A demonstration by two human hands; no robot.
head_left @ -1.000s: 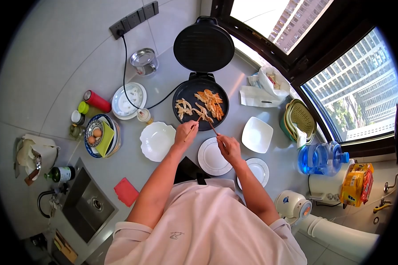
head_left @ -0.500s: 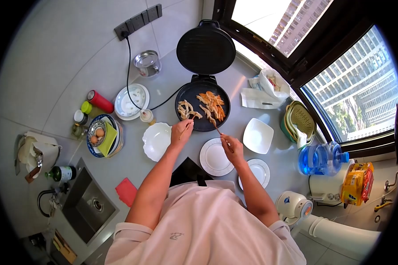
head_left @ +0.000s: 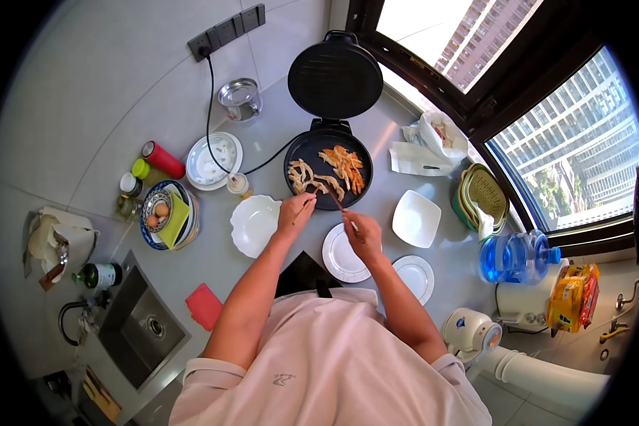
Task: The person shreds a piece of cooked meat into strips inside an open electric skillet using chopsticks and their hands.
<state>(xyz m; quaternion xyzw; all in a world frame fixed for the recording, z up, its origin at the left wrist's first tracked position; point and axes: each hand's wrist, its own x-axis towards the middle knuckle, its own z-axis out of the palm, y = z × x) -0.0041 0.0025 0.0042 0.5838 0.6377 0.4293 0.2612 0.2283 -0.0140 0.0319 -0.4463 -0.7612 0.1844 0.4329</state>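
Observation:
In front of me an electric griddle stands with its round black lid raised. Pale meat strips lie on the left of its plate, with orange-coated strips at the upper right. My left hand is closed around a thin wooden chopstick at the griddle's front edge. Just right of it, my right hand grips a darker chopstick, whose tip reaches the pale strips near the front. Both tips are close together and partly blend with the food.
A scalloped white bowl, a square white bowl and round plates surround my forearms. A power cord runs left of the griddle. Eggs in a bowl, a sink and a blue water bottle are farther out.
My right hand has moved left, bringing its chopstick closer to my left hand. A pale strip near the front has shifted slightly left. The view has shifted a little.

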